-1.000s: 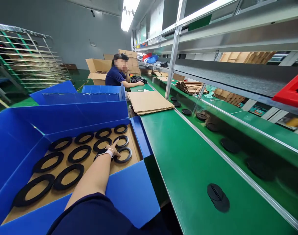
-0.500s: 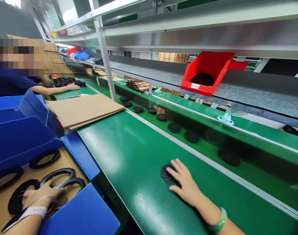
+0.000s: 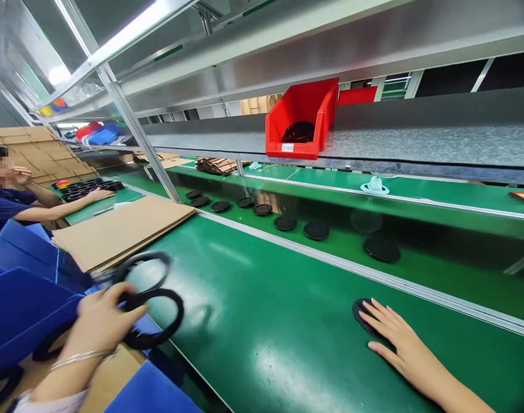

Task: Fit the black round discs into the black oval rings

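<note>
My left hand (image 3: 109, 315) is closed on two black rings (image 3: 176, 312), held up over the near edge of the green bench (image 3: 245, 281); the farther ring is blurred by motion. Under that wrist, a blue box (image 3: 25, 310) with a cardboard sheet inside holds more black rings (image 3: 4, 383). Over on the right, my right hand (image 3: 395, 338) lies with fingers stretched across a black disc (image 3: 362, 312) on the bench, covering part of it.
Several black discs (image 3: 316, 230) lie in the green channel behind the metal rail. Cardboard sheets (image 3: 124, 229) are stacked at the bench's left. A red bin (image 3: 302, 120) with black parts sits on the shelf. A co-worker's arm (image 3: 64, 207) reaches over the bench at far left.
My left hand has lifted two black rings out of the blue box and over the bench edge. The view has swung, and my right hand remains on the black disc.
</note>
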The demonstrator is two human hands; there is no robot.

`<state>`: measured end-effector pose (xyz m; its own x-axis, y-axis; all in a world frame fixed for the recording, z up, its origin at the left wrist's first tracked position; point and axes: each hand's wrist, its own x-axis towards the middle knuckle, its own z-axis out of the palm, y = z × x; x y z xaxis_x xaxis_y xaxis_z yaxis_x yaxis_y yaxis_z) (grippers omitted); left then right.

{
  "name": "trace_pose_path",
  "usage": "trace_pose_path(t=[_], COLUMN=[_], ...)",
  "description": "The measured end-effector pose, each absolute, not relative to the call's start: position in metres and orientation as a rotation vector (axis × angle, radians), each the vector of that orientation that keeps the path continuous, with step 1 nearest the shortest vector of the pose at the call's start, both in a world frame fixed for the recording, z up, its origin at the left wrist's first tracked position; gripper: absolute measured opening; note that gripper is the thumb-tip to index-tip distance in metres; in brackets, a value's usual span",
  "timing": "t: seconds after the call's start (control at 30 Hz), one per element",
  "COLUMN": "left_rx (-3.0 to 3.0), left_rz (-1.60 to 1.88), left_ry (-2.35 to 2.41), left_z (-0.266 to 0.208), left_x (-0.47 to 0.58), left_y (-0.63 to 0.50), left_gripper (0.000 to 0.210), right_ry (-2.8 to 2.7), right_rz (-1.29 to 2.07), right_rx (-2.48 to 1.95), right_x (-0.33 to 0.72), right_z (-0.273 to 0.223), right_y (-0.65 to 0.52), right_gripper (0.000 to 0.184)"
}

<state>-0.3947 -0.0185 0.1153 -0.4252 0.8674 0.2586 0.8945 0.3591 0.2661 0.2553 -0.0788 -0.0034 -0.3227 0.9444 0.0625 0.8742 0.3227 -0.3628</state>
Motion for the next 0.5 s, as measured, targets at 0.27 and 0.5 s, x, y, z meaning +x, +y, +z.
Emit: trace_pose_path(t=[0.27, 0.5], left_rx=[-2.681, -2.99], left_rz=[0.065, -0.109], left_ry=[-1.919, -1.644], left_z=[0.086, 0.076], left_x=[-0.136, -0.08], left_y=[0.012, -0.032], left_gripper=[0.06, 0.106], right_ry=[-2.292, -2.228], right_rz=[0.278, 0.19], right_rx=[-1.635, -1.46], right_x=[0.27, 0.316], right_z=[-0.013, -0.027], right_y=[-0.064, -0.057], right_gripper=[0.054, 0.046])
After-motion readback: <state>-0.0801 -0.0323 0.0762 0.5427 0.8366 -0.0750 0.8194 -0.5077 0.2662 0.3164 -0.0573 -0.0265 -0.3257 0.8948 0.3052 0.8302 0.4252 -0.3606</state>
